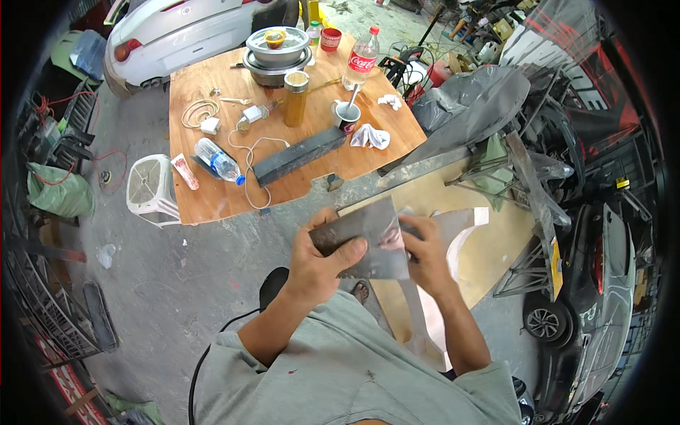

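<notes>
A flat dark grey plate [358, 258] with a pinkish paste smear [391, 236] on its right part is held up in front of my body. My left hand [315, 262] grips its left side, thumb on top. My right hand [427, 251] is closed at the plate's right edge, beside the smear. What its fingers hold is mostly hidden; only a small greyish tip shows. Below and behind my right hand, a pale curved panel [453, 265] with white and pinkish areas lies over a tan board [510, 241].
Ahead stands a wooden table [212, 134] bearing a long black block [301, 156], bottles, bowls, a cup and cables. A white plastic stool [150, 185] is at its left. A metal stand [531, 212] and a dark car [588, 297] are to the right.
</notes>
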Motion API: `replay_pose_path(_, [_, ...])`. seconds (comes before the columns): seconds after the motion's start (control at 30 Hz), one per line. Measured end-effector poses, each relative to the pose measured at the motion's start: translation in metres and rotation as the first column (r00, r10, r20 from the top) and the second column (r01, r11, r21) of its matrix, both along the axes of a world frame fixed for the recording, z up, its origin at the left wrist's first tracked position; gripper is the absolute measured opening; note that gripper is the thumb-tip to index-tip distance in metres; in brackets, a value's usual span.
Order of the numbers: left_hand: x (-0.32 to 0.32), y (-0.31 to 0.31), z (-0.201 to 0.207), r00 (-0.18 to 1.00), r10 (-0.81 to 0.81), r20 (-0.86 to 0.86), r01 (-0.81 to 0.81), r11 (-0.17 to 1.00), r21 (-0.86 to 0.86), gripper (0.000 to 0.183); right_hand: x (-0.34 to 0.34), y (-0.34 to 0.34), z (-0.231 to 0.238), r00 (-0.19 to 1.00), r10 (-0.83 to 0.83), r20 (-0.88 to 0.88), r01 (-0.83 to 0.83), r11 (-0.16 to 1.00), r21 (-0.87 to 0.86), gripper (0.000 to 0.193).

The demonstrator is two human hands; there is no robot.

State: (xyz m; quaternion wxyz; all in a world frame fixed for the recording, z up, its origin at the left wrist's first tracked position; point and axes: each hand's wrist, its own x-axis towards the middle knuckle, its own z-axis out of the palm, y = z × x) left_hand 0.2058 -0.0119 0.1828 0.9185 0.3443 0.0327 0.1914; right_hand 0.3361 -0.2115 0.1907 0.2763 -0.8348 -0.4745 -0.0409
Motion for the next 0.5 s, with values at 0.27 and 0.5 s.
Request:
replay_pose_path(0.27, [0.012, -0.004, 0.032, 0.954, 0.297, -0.040, -0.187, 0.696, 0.694, 0.026, -0.022, 0.025, 0.091, 0.990, 0.072, 0.124, -0.066, 0.996, -0.054, 0.073])
replay_pose_path(0.5, [0.024, -0.002, 0.027, 0.919, 0.374, -0.128, -0.207, 0.731, 0.651, 0.019, -0.030, -0.006, 0.033, 0.991, 0.134, 0.014, -0.125, 0.953, -0.277, 0.074])
